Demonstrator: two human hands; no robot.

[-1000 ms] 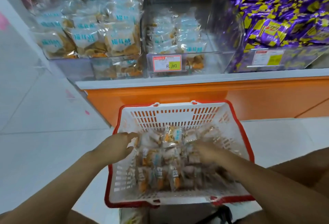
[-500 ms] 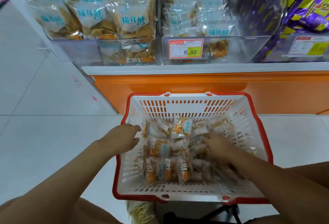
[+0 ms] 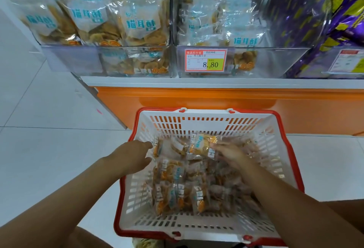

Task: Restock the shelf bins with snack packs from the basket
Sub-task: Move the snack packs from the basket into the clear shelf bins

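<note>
Below the bins (image 3: 236,62), our right hand (image 3: 230,154) pinches a pack (image 3: 202,146) in the basket (image 3: 206,123); left hand (image 3: 130,158) at its rim, fingers' hold unclear.

**Bright, even shop light with glare on plastic**

Diffuse light falls from above, and shadows on the pale floor (image 3: 49,149) are faint and soft. White glare streaks the clear bags (image 3: 137,21) and the left bin (image 3: 74,58) front. The wide lens bows the shelf edge (image 3: 216,83) and stretches the near corners. The right hand (image 3: 230,153) is slightly smeared. The snack pack (image 3: 202,146) it holds and the price tag (image 3: 204,60) digits look crisp.
</note>
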